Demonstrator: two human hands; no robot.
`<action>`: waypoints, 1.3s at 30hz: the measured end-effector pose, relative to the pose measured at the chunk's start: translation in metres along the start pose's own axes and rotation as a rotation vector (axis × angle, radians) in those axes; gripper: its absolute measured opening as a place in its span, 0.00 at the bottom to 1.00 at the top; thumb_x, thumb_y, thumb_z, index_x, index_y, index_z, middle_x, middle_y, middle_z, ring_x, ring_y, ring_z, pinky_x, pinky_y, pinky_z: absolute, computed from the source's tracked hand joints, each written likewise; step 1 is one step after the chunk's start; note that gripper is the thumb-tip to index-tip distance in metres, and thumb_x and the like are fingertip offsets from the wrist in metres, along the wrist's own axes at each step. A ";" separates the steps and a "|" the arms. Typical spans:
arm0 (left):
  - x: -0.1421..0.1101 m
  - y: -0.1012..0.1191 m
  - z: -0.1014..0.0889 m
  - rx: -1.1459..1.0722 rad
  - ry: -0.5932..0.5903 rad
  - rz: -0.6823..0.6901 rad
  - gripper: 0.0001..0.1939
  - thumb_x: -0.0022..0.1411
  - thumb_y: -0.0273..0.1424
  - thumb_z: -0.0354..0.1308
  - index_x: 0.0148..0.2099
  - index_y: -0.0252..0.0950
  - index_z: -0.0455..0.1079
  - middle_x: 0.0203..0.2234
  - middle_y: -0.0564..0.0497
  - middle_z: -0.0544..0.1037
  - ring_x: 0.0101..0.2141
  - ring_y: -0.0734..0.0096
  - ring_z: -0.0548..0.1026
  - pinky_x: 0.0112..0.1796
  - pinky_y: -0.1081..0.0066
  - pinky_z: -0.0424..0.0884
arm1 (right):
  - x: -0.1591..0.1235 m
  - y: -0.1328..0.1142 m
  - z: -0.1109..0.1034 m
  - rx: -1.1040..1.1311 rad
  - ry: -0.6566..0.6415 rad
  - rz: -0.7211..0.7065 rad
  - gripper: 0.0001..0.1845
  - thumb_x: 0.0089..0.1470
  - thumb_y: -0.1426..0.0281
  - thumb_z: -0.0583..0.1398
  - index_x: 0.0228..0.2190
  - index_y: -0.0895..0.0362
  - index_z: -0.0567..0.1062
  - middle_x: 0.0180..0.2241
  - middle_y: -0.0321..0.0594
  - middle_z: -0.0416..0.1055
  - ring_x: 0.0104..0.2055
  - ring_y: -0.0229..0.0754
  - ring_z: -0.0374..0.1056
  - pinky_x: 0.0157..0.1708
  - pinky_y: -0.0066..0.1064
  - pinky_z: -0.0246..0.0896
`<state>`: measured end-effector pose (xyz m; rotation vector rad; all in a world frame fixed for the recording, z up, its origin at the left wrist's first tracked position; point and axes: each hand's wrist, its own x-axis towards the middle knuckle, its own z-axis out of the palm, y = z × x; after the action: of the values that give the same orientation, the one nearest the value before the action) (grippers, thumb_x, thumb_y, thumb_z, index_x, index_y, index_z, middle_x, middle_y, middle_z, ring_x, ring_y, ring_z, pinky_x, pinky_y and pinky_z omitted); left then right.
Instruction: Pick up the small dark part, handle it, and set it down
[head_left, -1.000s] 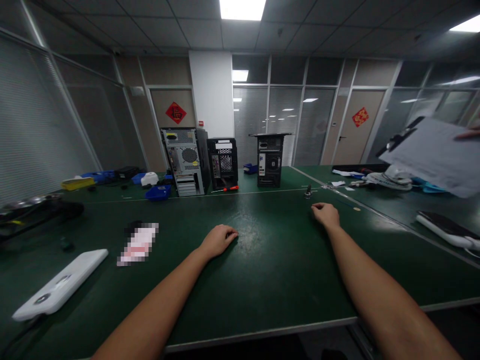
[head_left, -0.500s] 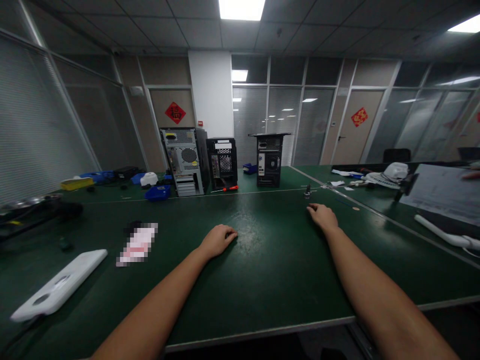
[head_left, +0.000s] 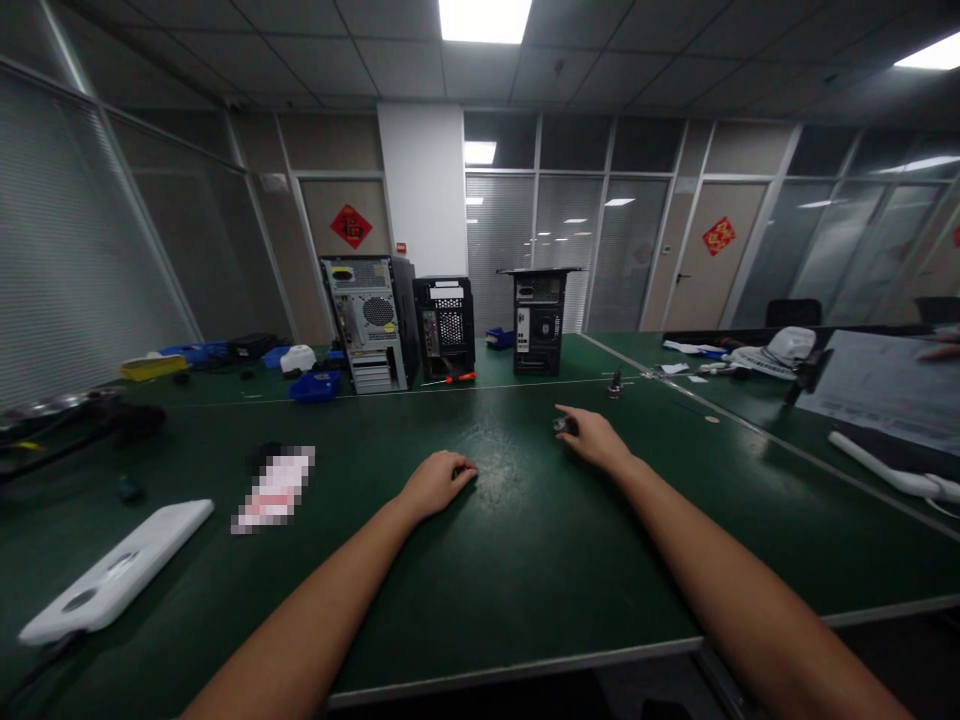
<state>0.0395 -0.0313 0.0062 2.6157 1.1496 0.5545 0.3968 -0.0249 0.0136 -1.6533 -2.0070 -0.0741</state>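
Note:
My right hand [head_left: 596, 440] is closed, thumb and fingers pinching a small silvery metal piece [head_left: 560, 425] just over the green table [head_left: 525, 580]. Its exact kind is too small to tell. My left hand [head_left: 439, 482] rests on the table left of the worn patch, fingers curled and pressed together; what they hold, if anything, is hidden. Beyond my right hand stands a small dark metal part [head_left: 615, 384], upright on the tabletop.
Three computer cases [head_left: 367, 325] stand at the back, with a red screwdriver [head_left: 460, 377] and a blue bin [head_left: 315, 386] nearby. A white device [head_left: 120, 570] lies at left. At right are a white cap [head_left: 795, 345], a white sheet [head_left: 885, 385] and another person's hand [head_left: 941, 350].
My right hand has moved left and slightly nearer, away from the dark metal part, and now shows a small metal piece in its fingers. My left hand has hardly moved.

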 end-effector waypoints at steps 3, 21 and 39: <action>-0.001 0.006 0.000 -0.016 0.004 0.009 0.17 0.71 0.40 0.52 0.48 0.38 0.79 0.41 0.47 0.82 0.42 0.62 0.75 0.43 0.69 0.67 | -0.003 -0.052 0.009 0.050 -0.050 -0.225 0.25 0.54 0.67 0.66 0.54 0.56 0.75 0.48 0.46 0.76 0.50 0.48 0.70 0.53 0.38 0.62; -0.002 0.017 0.003 -0.003 0.031 0.031 0.16 0.72 0.41 0.49 0.40 0.38 0.72 0.33 0.49 0.76 0.37 0.63 0.72 0.38 0.69 0.64 | -0.024 -0.124 0.028 0.055 -0.142 -0.606 0.18 0.60 0.64 0.61 0.50 0.59 0.75 0.42 0.48 0.73 0.48 0.48 0.66 0.49 0.38 0.63; 0.000 0.015 0.002 -0.023 -0.015 0.066 0.15 0.71 0.40 0.53 0.40 0.37 0.77 0.35 0.48 0.79 0.39 0.63 0.74 0.40 0.70 0.65 | -0.028 -0.130 0.029 0.328 -0.150 -0.526 0.25 0.64 0.70 0.56 0.61 0.55 0.67 0.52 0.48 0.73 0.54 0.45 0.68 0.56 0.40 0.61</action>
<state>0.0501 -0.0411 0.0093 2.6417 1.0499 0.5559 0.2687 -0.0716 0.0135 -0.9296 -2.3701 0.1870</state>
